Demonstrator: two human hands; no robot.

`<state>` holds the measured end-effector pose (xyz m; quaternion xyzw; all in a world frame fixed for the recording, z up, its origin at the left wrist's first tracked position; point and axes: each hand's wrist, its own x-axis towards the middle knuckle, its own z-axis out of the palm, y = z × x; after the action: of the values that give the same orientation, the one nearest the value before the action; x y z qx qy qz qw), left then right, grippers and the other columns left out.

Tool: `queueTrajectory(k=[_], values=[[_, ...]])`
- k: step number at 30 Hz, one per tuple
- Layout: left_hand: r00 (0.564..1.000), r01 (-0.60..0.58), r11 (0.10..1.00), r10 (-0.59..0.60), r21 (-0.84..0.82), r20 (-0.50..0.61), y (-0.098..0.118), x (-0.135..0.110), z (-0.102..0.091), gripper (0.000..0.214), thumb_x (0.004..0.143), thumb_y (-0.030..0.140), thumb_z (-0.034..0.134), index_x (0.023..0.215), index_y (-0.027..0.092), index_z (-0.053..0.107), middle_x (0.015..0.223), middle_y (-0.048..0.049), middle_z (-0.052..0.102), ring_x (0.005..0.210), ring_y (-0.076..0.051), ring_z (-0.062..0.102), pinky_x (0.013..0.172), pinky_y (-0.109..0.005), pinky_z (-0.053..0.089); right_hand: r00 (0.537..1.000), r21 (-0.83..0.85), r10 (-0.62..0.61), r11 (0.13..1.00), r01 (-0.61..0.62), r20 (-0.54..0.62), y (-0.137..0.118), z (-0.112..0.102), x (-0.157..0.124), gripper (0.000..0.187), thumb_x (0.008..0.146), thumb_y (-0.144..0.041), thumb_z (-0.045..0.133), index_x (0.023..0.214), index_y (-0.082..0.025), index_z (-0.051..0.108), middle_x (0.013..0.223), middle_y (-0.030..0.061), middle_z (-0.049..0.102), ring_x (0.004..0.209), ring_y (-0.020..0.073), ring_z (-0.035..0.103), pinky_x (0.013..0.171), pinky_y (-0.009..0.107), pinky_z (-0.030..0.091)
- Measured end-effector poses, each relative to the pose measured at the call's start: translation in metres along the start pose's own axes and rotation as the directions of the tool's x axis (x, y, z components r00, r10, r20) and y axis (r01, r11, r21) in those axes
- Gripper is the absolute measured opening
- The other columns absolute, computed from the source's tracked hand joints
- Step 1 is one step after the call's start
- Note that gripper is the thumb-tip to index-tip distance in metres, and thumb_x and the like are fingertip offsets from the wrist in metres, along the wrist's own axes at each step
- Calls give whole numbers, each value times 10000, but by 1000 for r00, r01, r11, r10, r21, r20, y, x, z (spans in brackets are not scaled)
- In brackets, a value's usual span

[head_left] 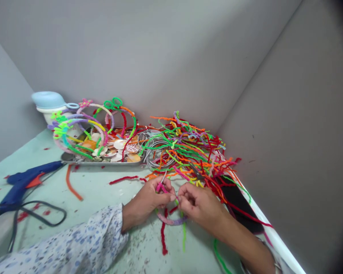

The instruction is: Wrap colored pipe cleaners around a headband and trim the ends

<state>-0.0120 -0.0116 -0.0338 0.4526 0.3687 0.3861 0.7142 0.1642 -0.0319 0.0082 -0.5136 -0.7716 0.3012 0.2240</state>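
Observation:
My left hand [147, 199] and my right hand [198, 203] meet in front of me, pinching a pink pipe cleaner [161, 187]. Below my fingers hangs a lilac-and-pink chenille loop [168, 220], with a red pipe cleaner [163, 236] and a green one [184, 236] dangling near it. A thin grey wire rises from my left fingers. Just beyond my right hand lies a tangled heap of multicoloured pipe cleaners [188, 152], with a small metal tool [196, 171], possibly scissors, on top.
A metal tray [103, 161] of seashells stands at the back, with chenille-decorated hairbands [88, 125] and a pale blue container [48, 99] at its left. A blue hot glue gun [25, 182] and its black cord lie at the left. A black flat object [240, 203] lies at the right.

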Motion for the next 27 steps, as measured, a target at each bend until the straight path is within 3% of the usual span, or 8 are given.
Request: queueTrajectory(k=[3,6,10,14,16,19,22,27], values=[[1000,-7,1000,8,-30,26,1,-1,-1,247,709,174,716,854,163,516,653,56,521,453,-23,403,418,-141,295,1000,48,-13,999,13,-8,0,-8,-1,58,836,-172,530,868,-207,563,674,-38,602,557,104,528,517,201,375],[997,-18,990,27,-140,68,2,-1,-3,219,750,175,663,937,150,552,692,27,560,485,-36,449,462,-150,351,997,47,-78,996,79,-29,3,-20,-3,158,850,-192,564,1001,-236,552,782,-28,624,649,119,563,593,218,424],[998,-8,969,26,-248,66,3,-1,-2,104,810,206,594,871,124,575,762,-34,624,541,-69,536,524,-176,423,981,-50,-131,991,125,-143,9,-30,-1,150,860,-161,543,985,-237,578,952,17,621,877,165,582,788,292,444],[1000,-25,970,28,-241,9,6,-1,-1,111,836,232,588,814,123,586,693,-10,594,493,-65,512,472,-170,413,996,184,-46,981,59,-74,7,-32,-2,158,882,-196,536,1035,-231,554,922,14,603,835,151,575,747,282,458],[998,-56,972,52,-226,-25,8,0,-1,111,837,218,579,795,116,591,666,4,576,440,-40,461,422,-150,364,999,405,5,914,-18,33,3,-32,-5,194,887,-237,556,1080,-236,542,854,-5,585,736,122,563,647,241,452],[994,-96,976,83,-196,-72,8,2,-3,103,834,204,573,798,111,597,647,19,569,375,0,375,363,-125,249,981,703,32,693,-161,193,-2,-36,-7,277,891,-286,581,1160,-252,523,868,-9,599,608,73,551,530,189,413],[992,-96,980,80,-175,-95,7,4,-6,98,824,212,581,833,117,601,642,26,569,353,8,335,340,-129,185,967,816,38,529,-233,252,-6,-45,-10,312,897,-318,583,1194,-237,539,933,32,642,602,79,603,515,188,439],[991,-91,983,74,-161,-109,5,6,-9,114,804,225,597,825,113,595,643,24,565,350,7,313,331,-138,158,960,819,-13,525,-233,281,-7,-66,-18,330,880,-371,611,1172,-217,598,858,69,705,663,152,684,563,235,515]])
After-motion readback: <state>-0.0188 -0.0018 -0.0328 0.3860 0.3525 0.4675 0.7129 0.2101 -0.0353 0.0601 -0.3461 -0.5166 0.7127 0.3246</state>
